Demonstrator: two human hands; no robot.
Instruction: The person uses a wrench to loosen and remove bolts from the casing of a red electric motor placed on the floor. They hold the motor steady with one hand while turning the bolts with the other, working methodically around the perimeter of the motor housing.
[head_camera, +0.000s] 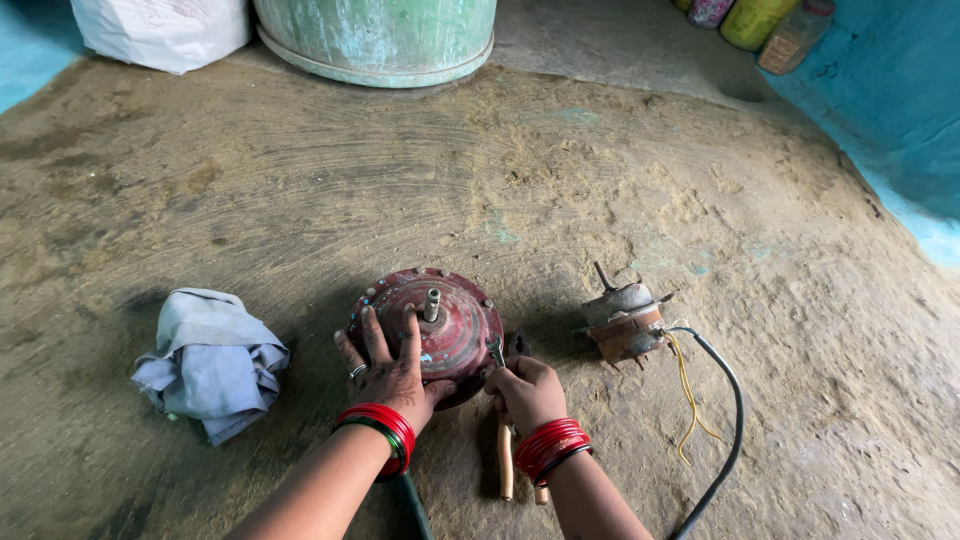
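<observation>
A round, dark red motor housing (458, 325) with a short metal shaft in its middle lies on the dirt floor. My left hand (385, 370) rests flat on its near left side, fingers spread. My right hand (525, 390) is closed around pliers (497, 352) whose jaws touch the housing's right edge; their tan handles (506, 462) stick out below my wrist. Both wrists wear red bangles.
A small rusty motor (625, 322) with yellow wires and a black cable (735, 420) lies to the right. A crumpled grey-blue cloth (210, 360) lies at the left. A green drum (378, 38), a white sack (160, 30) and bottles (750, 20) stand at the back; a blue wall (890, 110) rises at right.
</observation>
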